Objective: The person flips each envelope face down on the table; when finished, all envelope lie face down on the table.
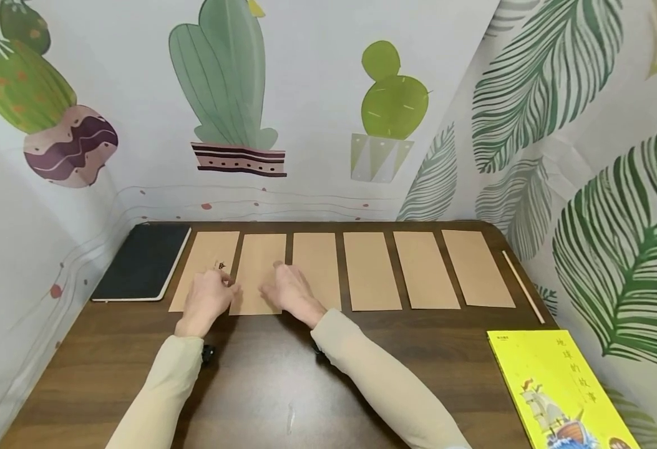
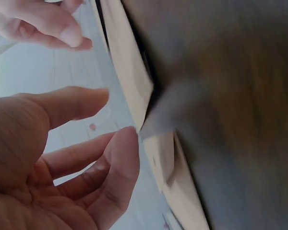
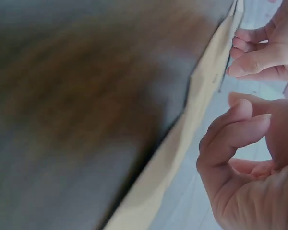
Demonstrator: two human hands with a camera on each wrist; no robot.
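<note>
My left hand [image 1: 207, 297] is at the lower right part of the leftmost brown paper sheet [image 1: 201, 252], near a small dark printed mark [image 1: 221, 265]. In the left wrist view its thumb and loosely bent fingers [image 2: 120, 158] stand apart with nothing between them. Over the second brown sheet [image 1: 261, 249] is my right hand [image 1: 293, 292], slightly blurred in the head view. Its fingers [image 3: 221, 143] bend loosely toward the thumb in the right wrist view, and I see nothing held there. Whether either hand touches the paper cannot be made out.
Several more brown sheets, such as the third one [image 1: 315, 262], continue the row rightward along the back. A black notebook [image 1: 143, 262] lies at the back left. Toward the right are a thin wooden stick [image 1: 523, 287] and a yellow book [image 1: 553, 374]. The patterned wall covering [image 1: 317, 125] rises behind the table.
</note>
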